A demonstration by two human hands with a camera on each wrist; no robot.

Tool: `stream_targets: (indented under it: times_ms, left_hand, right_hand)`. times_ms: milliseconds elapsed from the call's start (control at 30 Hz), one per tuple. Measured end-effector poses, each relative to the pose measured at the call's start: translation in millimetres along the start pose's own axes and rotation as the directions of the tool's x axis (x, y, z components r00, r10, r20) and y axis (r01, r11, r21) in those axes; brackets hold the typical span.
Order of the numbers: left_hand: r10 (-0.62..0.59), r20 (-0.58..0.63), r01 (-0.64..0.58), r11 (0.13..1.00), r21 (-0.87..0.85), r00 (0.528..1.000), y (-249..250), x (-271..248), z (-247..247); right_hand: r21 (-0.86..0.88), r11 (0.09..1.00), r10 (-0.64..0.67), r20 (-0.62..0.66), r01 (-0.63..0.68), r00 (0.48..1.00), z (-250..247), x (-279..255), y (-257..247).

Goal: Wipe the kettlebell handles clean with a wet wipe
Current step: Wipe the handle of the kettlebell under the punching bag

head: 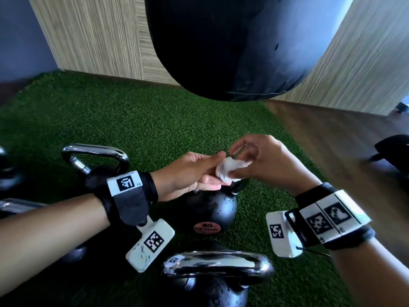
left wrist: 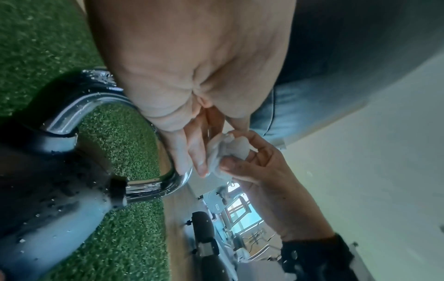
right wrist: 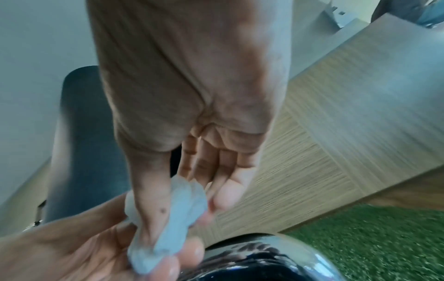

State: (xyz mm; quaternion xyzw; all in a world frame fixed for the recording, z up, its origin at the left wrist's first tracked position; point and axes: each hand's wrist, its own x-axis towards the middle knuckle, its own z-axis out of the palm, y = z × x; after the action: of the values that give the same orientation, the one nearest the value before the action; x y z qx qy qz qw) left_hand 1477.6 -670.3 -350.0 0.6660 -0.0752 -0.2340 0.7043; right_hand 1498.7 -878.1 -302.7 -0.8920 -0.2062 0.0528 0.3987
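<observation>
A crumpled white wet wipe (head: pixel 229 170) sits between both hands above the middle black kettlebell (head: pixel 212 209). My right hand (head: pixel 250 165) pinches the wipe (left wrist: pixel 228 150) between thumb and fingers. My left hand (head: pixel 199 173) lies palm up with straight fingers (left wrist: pixel 192 152) under and against the wipe (right wrist: pixel 182 209). Just below the fingers is this kettlebell's chrome handle (left wrist: pixel 149 187), wet with droplets and mostly hidden by the hands in the head view. A second kettlebell's chrome handle (head: pixel 95 154) stands at the left, a third kettlebell's handle (head: pixel 217 264) nearest me.
All the kettlebells stand on green artificial turf (head: pixel 132 120). A black punching bag (head: pixel 232 45) hangs close ahead above the turf. Wood flooring (head: pixel 343 151) lies to the right, with dark gym equipment (head: pixel 391 147) at its edge. Wood-panelled walls close off the back.
</observation>
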Motion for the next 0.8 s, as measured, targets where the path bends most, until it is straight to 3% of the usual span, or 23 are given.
stream_targets:
  times_ms: [100, 200, 267, 333, 367, 433, 467, 500, 600, 700, 800]
  left_hand:
    - [0.01, -0.014, -0.011, 0.999, -0.048, 1.0, 5, 1, -6]
    - [0.034, 0.005, -0.034, 0.997, -0.069, 0.999, 5, 1, -14]
    - [0.069, -0.006, -0.069, 0.997, -0.044, 0.998, 2, 2, -19]
    - [0.169, -0.058, -0.162, 0.981, 0.107, 0.984, 2, 4, -23]
    - [0.273, -0.11, -0.232, 0.929, 0.289, 0.956, 3, 4, -25]
    - [0.551, -0.166, -0.286, 0.639, 0.714, 0.818, 6, 5, -30]
    - [0.651, -0.138, -0.274, 0.489, 0.828, 0.746, 6, 6, -31]
    - [0.694, -0.109, -0.259, 0.403, 0.878, 0.711, 7, 7, -31]
    - [0.697, -0.049, -0.213, 0.285, 0.935, 0.715, 0, 18, -24]
    - [0.666, 0.073, -0.198, 0.113, 0.974, 0.742, -8, 28, -14]
    - [0.617, 0.17, -0.236, 0.026, 0.971, 0.768, -13, 26, -15]
  right_hand:
    - [-0.046, 0.996, -0.078, -0.106, 0.073, 0.991, 5, 7, -7]
    - [-0.221, 0.968, -0.163, -0.187, 0.12, 0.969, 9, 14, -6]
    - [-0.302, 0.937, -0.237, -0.179, 0.176, 0.955, 12, 16, -2]
    - [-0.271, 0.945, -0.22, -0.107, 0.184, 0.97, 9, 17, 7]
    - [-0.232, 0.961, -0.165, -0.059, 0.148, 0.984, 6, 15, 12]
    - [-0.185, 0.982, -0.051, -0.017, 0.047, 0.999, -2, 12, 31]
    - [-0.173, 0.985, -0.001, -0.026, -0.003, 1.0, -4, 11, 44]
    - [-0.148, 0.988, 0.049, -0.035, -0.054, 0.998, -4, 10, 57]
    - [-0.036, 0.977, 0.212, 0.042, -0.211, 0.976, 9, 9, 100]
    - [0.07, 0.968, 0.229, 0.154, -0.242, 0.961, 39, 10, 128]
    - [0.262, 0.935, 0.232, 0.051, -0.238, 0.971, 65, 13, 146]
